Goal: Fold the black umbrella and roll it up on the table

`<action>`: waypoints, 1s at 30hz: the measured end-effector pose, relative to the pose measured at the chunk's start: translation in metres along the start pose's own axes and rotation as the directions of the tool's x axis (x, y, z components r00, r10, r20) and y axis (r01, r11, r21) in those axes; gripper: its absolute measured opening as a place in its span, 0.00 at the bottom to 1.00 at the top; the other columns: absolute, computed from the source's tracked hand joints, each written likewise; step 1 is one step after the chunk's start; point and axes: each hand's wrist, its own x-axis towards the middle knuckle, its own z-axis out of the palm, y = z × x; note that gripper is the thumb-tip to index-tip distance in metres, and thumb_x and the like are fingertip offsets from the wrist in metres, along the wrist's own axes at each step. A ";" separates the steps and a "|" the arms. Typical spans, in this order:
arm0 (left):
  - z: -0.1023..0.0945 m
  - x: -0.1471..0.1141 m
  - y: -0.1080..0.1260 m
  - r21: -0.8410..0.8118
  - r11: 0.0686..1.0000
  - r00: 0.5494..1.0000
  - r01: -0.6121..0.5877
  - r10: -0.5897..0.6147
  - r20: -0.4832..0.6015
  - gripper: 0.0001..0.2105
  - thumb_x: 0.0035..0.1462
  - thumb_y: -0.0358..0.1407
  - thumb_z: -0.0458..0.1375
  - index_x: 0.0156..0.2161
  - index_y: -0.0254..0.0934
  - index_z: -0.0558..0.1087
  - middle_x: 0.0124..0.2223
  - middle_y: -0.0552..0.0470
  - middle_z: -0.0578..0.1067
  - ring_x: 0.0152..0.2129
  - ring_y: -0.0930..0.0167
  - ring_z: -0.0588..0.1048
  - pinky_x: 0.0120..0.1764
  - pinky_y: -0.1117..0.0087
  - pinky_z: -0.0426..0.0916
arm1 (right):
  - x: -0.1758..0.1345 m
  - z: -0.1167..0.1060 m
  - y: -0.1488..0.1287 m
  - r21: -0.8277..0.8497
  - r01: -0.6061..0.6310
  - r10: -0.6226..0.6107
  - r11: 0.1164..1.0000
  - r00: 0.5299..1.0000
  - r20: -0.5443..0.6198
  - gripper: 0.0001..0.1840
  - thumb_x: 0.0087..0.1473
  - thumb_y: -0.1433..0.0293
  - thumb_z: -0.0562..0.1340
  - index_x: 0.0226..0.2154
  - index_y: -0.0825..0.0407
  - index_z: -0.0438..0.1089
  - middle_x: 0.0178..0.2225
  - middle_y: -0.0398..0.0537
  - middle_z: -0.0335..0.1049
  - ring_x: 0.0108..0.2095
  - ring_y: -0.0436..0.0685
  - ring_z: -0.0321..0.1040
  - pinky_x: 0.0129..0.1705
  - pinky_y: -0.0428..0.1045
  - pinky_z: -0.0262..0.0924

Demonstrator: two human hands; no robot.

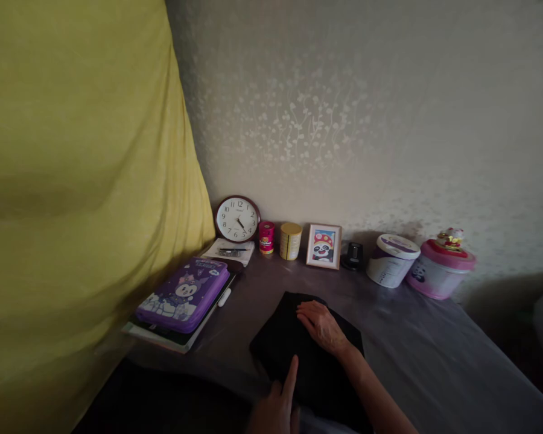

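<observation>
A folded black cloth [298, 343] lies at the front of the table, its exact kind unclear in the dim light. My right hand [323, 325] rests flat on its upper part, fingers stretched out together and pointing left. Lower down, at the near left edge of the cloth, is my left hand [278, 401]. Its index finger points up over the fabric, while the other fingers are blurred and partly hidden. I see nothing held in either hand.
Left of the cloth, a purple cartoon case [185, 295] lies on books beside a yellow curtain [81, 181]. Along the wall stand a round clock [238, 219], a pink can [266, 237], a yellow can [291, 242], a picture frame [323, 246] and two tubs [391, 262].
</observation>
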 end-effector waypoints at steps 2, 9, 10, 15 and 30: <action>0.000 0.000 0.000 -0.002 1.000 1.000 0.010 -0.010 0.001 0.38 0.54 0.29 0.49 0.64 0.47 0.34 0.49 0.43 0.71 0.42 0.59 0.74 0.45 0.60 0.67 | 0.002 0.004 0.005 -0.040 -0.032 0.033 0.999 0.999 0.011 0.15 0.61 0.68 0.51 0.39 0.50 0.73 0.43 0.48 0.74 0.48 0.56 0.67 0.52 0.55 0.59; 0.002 0.000 -0.001 -0.020 1.000 1.000 0.009 -0.009 0.001 0.38 0.55 0.30 0.50 0.64 0.47 0.33 0.49 0.44 0.71 0.42 0.60 0.74 0.45 0.62 0.67 | -0.006 -0.009 0.048 -0.067 -0.278 0.261 0.958 0.947 -0.188 0.17 0.60 0.65 0.49 0.42 0.51 0.71 0.43 0.52 0.73 0.44 0.58 0.70 0.49 0.56 0.64; 0.002 0.000 -0.002 -0.019 1.000 1.000 0.008 -0.008 -0.004 0.37 0.56 0.30 0.49 0.64 0.48 0.33 0.49 0.44 0.71 0.42 0.60 0.74 0.44 0.62 0.67 | -0.014 -0.016 0.051 -0.034 -0.263 0.251 0.964 0.947 -0.202 0.17 0.61 0.65 0.49 0.42 0.51 0.71 0.42 0.52 0.73 0.44 0.57 0.70 0.48 0.55 0.64; 0.001 -0.004 -0.004 -0.033 0.998 0.998 -0.049 0.048 -0.033 0.37 0.56 0.30 0.48 0.65 0.45 0.33 0.48 0.45 0.71 0.42 0.63 0.74 0.45 0.66 0.65 | -0.067 -0.046 0.060 0.002 -0.315 0.307 0.949 0.923 -0.232 0.17 0.60 0.63 0.49 0.41 0.48 0.71 0.40 0.49 0.74 0.41 0.56 0.71 0.44 0.52 0.67; 0.008 -0.003 -0.012 -0.020 0.991 0.987 -0.135 0.133 -0.088 0.35 0.57 0.29 0.47 0.65 0.39 0.33 0.50 0.45 0.71 0.41 0.69 0.72 0.48 0.73 0.61 | -0.143 -0.053 0.022 -0.022 -0.370 0.364 0.929 0.921 -0.141 0.18 0.59 0.67 0.49 0.51 0.44 0.64 0.44 0.47 0.72 0.42 0.53 0.72 0.41 0.47 0.70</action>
